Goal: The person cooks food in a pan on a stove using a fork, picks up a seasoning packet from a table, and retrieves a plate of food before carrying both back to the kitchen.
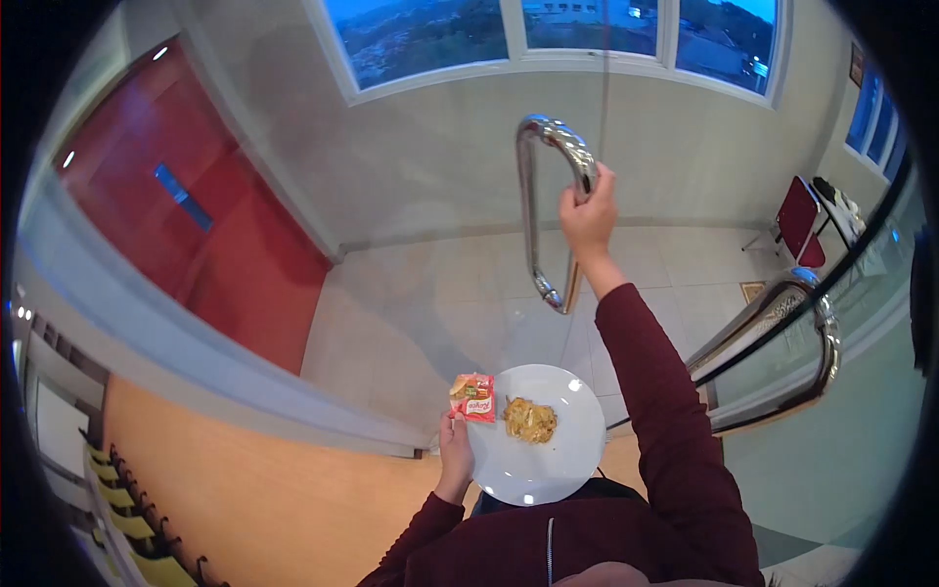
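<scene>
My right hand (590,217) is wrapped round the upright bar of a shiny metal door handle (529,196) on a glass door. Lower down, my left hand (455,452) grips the left edge of a white round plate (577,450), holding it close to my body. A small heap of yellowish-brown food (531,421) lies near the plate's middle. Beside it, a red packet (473,398) rests over the plate's upper left rim, against the fingers of my left hand.
A second metal handle (829,342) is at the right. On the left stands a red door (225,235) with a blue plate on it. A red chair (800,220) stands by a table at the far right. Several yellow-green chairs (125,519) line the lower left.
</scene>
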Available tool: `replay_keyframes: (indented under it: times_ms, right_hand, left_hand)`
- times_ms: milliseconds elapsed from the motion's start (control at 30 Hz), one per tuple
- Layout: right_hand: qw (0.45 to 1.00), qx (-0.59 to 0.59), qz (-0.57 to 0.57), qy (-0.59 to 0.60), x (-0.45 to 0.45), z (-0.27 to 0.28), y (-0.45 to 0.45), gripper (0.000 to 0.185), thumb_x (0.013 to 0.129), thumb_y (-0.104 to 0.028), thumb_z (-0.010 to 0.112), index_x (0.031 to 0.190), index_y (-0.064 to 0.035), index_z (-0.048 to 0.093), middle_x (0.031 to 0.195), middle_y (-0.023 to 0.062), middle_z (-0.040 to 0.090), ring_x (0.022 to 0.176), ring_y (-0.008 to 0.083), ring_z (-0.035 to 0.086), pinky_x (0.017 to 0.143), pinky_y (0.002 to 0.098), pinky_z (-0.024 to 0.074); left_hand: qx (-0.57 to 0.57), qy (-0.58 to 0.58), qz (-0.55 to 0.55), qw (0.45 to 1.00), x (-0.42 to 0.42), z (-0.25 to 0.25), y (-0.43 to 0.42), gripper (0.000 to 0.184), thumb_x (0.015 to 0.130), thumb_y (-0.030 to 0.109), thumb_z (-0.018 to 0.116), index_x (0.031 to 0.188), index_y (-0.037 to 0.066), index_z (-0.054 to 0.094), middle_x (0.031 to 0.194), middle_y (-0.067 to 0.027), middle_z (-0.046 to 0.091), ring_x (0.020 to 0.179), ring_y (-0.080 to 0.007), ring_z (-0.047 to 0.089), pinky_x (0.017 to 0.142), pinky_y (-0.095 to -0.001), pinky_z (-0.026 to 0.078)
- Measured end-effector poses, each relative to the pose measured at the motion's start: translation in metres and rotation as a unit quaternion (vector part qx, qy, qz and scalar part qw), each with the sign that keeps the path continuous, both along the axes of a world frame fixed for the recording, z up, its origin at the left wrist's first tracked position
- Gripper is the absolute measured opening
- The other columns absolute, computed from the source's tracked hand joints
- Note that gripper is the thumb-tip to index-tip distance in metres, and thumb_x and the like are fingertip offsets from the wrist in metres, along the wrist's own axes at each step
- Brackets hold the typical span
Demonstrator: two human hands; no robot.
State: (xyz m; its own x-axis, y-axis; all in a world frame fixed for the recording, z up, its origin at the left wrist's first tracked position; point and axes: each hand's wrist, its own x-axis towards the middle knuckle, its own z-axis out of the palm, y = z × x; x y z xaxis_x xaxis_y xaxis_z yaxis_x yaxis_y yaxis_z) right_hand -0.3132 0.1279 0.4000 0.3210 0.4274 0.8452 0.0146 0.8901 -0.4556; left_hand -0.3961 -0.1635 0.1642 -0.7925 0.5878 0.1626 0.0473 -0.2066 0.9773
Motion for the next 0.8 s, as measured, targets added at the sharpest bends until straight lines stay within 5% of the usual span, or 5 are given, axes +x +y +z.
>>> replay_keyframes:
  times_ms: [167,333,600,767,800]
  right_hand:
    - [0.998,-0.018,0.045,-0.032,-0.064,0.036,0.035,0.039,0.070,-0.008,0.054,0.108,-0.0076,0.043,0.071,0.0160,0.056,0.059,0.0357,0.057,0.050,0.0436,0.0445]
    - [0.998,0.035,0.044,-0.041,-0.163,0.068,0.152,0.038,0.070,-0.009,0.053,0.106,-0.0074,0.043,0.068,0.0163,0.056,0.060,0.0377,0.057,0.050,0.0460,0.0450]
    - [0.968,0.043,0.226,-0.099,-0.143,0.087,-0.025,0.038,0.071,-0.012,0.058,0.106,-0.0068,0.043,0.078,0.0177,0.058,0.067,0.0379,0.058,0.056,0.0466,0.0458]
    - [0.866,0.027,0.353,-0.353,-0.033,0.039,-0.120,0.036,0.075,-0.015,0.060,0.106,-0.0099,0.044,0.078,0.0137,0.059,0.068,0.0343,0.059,0.055,0.0434,0.0460]
    - [0.871,0.078,0.305,-0.377,0.011,0.022,-0.125,0.034,0.075,-0.016,0.061,0.105,-0.0102,0.045,0.081,0.0134,0.058,0.073,0.0335,0.058,0.058,0.0428,0.0461]
  left_hand:
    - [-0.037,0.013,-0.018,0.999,-0.048,0.015,0.054,0.024,0.095,0.023,0.039,0.106,0.003,0.047,0.094,-0.0044,0.055,0.082,-0.0087,0.049,0.074,-0.0238,0.040]
    - [-0.040,0.029,-0.041,0.998,-0.131,0.027,0.216,0.024,0.094,0.021,0.039,0.108,0.003,0.047,0.095,-0.0059,0.056,0.083,-0.0103,0.051,0.075,-0.0250,0.041]
    - [-0.049,0.084,-0.085,0.992,-0.067,0.086,0.159,0.024,0.094,0.019,0.039,0.110,0.002,0.045,0.097,-0.0076,0.057,0.086,-0.0127,0.053,0.076,-0.0267,0.042]
    - [0.009,0.096,-0.158,0.983,0.006,0.022,0.149,0.032,0.092,0.019,0.044,0.116,-0.002,0.044,0.111,-0.0112,0.054,0.100,-0.0180,0.051,0.087,-0.0303,0.040]
    - [0.038,0.015,-0.206,0.978,0.038,0.013,0.146,0.033,0.091,0.019,0.045,0.118,-0.001,0.044,0.113,-0.0099,0.053,0.102,-0.0183,0.051,0.089,-0.0308,0.040]
